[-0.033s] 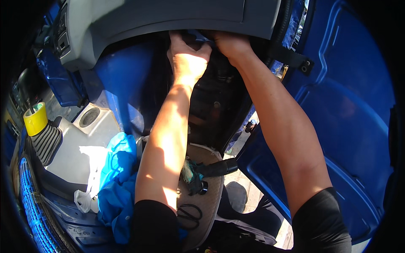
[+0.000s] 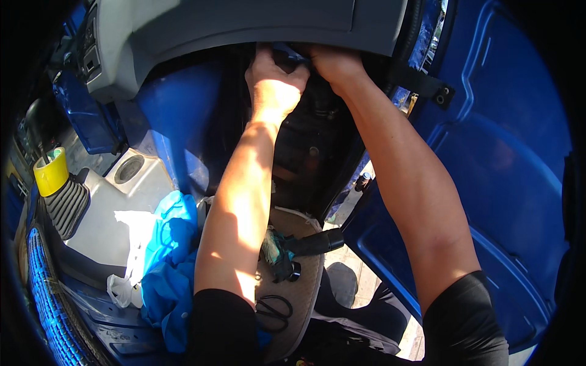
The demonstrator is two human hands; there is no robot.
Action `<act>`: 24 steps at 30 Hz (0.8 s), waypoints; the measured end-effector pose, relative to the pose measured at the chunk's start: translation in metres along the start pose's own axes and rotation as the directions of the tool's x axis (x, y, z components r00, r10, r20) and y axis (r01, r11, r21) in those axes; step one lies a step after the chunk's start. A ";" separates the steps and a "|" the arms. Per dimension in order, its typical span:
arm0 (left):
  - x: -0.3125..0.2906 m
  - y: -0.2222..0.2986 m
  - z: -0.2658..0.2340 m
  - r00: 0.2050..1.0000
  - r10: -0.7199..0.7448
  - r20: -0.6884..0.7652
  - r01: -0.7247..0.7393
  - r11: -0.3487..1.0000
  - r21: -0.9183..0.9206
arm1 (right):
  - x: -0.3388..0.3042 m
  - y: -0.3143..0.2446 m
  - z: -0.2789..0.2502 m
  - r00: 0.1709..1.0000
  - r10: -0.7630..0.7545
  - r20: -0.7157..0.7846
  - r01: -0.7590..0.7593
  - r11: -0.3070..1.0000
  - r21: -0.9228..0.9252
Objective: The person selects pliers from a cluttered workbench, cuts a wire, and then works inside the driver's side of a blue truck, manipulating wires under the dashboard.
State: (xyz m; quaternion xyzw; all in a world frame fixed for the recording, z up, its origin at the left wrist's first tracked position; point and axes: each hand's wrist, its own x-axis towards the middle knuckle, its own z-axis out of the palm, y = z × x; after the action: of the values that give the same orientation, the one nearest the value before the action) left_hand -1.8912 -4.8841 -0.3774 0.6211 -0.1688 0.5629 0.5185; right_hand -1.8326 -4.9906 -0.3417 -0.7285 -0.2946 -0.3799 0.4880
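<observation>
Head view: a dark bluish part [image 2: 289, 53] was seen at the top centre of the frame, partly hidden under the lower edge of the grey dashboard [image 2: 256, 21]; it was flanked by both hands, and its full shape was concealed. The left hand [image 2: 273, 88] was raised to its left side, with thumb and forefinger spread apart and the forefinger pointed up toward the dashboard edge; whether the part was pinched could not be told. The right hand [image 2: 336, 64] was placed just to the right; its fingers were hidden beneath the dashboard, so their state could not be told. Below the hands, a shadowed footwell [image 2: 305, 158] was shown; at lower centre, a beige seat [image 2: 308, 287] was partly covered by the left forearm [image 2: 235, 226], and a black cylindrical object [image 2: 317, 243] and a looped black cable [image 2: 287, 315] were laid there. At lower left, blue cloth [image 2: 168, 293] was heaped beside a white bag [image 2: 120, 291]; farther left, a pleated black boot [image 2: 68, 207] was topped by a yellow cup-shaped piece [image 2: 50, 177]; the right side was filled by a blue door [image 2: 513, 152].
</observation>
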 end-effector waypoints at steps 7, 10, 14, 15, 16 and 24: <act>0.003 0.001 0.005 0.993 -0.103 0.051 0.098 0.991 0.096 | 0.001 0.009 -0.004 0.982 0.130 0.140 -0.159 0.964 0.214; 0.005 0.002 0.004 0.994 -0.095 0.056 0.089 0.990 0.106 | 0.001 0.007 -0.003 0.989 0.113 0.099 -0.131 0.971 0.200; 0.007 0.001 0.003 0.989 -0.126 0.072 0.119 0.988 0.098 | -0.003 -0.002 -0.003 0.998 0.041 0.036 -0.047 0.983 0.179; 0.008 0.000 0.003 0.989 -0.129 0.071 0.123 0.988 0.091 | -0.003 -0.004 -0.003 0.998 0.050 0.032 -0.055 0.983 0.176; 0.008 -0.001 0.003 0.990 -0.117 0.072 0.111 0.990 0.092 | -0.004 -0.006 -0.004 0.999 0.041 0.036 -0.046 0.985 0.168; 0.013 -0.008 -0.006 0.988 -0.056 0.143 0.038 0.991 0.127 | -0.013 -0.014 -0.008 0.989 0.137 0.054 -0.147 0.928 0.342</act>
State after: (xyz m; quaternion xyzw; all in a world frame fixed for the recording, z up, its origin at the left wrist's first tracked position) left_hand -1.8840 -4.8715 -0.3701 0.6954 -0.1565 0.5129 0.4784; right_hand -1.8530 -4.9938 -0.3444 -0.6564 -0.3104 -0.2753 0.6301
